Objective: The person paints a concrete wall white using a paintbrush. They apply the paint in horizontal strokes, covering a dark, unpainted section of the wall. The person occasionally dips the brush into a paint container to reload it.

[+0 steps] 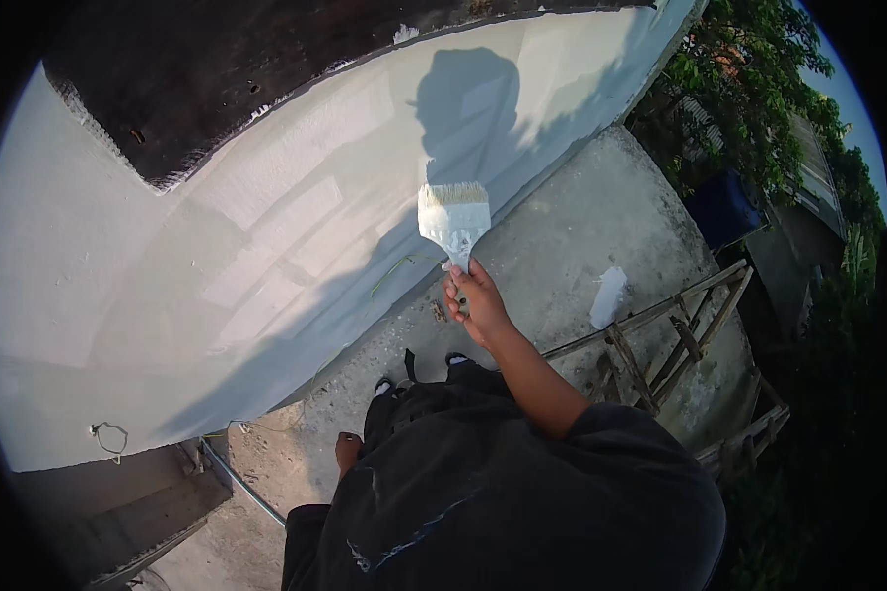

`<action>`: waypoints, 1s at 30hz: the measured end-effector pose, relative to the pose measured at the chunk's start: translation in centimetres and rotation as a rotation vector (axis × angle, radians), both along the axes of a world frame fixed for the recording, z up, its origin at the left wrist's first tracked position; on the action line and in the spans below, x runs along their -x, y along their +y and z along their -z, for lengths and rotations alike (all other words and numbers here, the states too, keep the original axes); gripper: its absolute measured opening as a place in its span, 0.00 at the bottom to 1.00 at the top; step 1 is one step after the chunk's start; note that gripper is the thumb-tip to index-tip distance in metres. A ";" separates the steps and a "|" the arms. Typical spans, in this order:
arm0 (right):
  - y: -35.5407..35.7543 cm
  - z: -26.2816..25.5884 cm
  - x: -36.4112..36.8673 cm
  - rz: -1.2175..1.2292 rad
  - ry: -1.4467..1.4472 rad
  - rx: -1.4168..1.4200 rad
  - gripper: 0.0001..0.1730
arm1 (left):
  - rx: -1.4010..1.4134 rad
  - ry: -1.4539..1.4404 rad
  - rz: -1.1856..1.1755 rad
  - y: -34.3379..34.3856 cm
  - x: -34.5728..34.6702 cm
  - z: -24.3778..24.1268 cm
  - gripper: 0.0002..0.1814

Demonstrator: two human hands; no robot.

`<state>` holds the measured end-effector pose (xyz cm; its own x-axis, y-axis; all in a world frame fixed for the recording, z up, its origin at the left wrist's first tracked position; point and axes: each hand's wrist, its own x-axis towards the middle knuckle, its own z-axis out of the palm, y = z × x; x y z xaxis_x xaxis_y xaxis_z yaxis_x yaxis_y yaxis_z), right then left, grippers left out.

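Observation:
My right hand (474, 301) is closed around the handle of a wide flat paintbrush (454, 221), whose head and pale bristles point up and away from me. White paint coats the brush's ferrule. Behind it stands a wall (288, 244) with patchy white and greyish paint; whether the bristles touch it I cannot tell. A dark panel or opening (192, 81) with rough white edges borders the painted wall above. My left hand (348, 448) hangs low beside my body, its fingers mostly hidden, and what it holds, if anything, does not show.
A concrete ledge (562, 214) runs under my feet, bearing a white paint patch (609, 298). At the right is a wooden ladder-like frame (654, 369). A blue tank (721, 209) and trees (746, 89) lie beyond the edge. A thin pipe (244, 484) and wire loop (111, 442) are at the lower left.

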<state>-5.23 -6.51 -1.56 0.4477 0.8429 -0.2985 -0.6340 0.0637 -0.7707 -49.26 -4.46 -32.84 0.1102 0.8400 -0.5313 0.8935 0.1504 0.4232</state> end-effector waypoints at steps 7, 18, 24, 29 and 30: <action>1.3 2.6 -1.5 -0.199 0.028 0.017 0.11 | -0.323 -0.140 -0.138 -3.3 -10.6 -6.4 0.13; 3.1 3.9 -3.4 -0.166 0.121 -0.010 0.16 | 0.031 0.187 -0.571 -21.6 -1.4 0.0 0.17; 3.9 4.0 -3.7 -0.062 0.051 0.001 0.19 | 0.057 0.095 -0.568 -23.3 0.6 1.5 0.16; 5.1 3.9 -3.8 0.005 -0.079 -0.061 0.21 | -0.027 -0.101 -0.493 -19.8 -0.8 0.3 0.15; 5.2 3.9 -4.1 0.022 -0.110 -0.050 0.22 | -0.038 -0.126 -0.480 -18.2 -1.5 -1.1 0.15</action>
<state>-1.16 -1.31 -5.43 0.4941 0.8450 -0.2045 -0.5439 0.1169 -0.8310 -47.73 -22.70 -31.75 -0.2322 0.8303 -0.5067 0.6686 0.5146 0.5368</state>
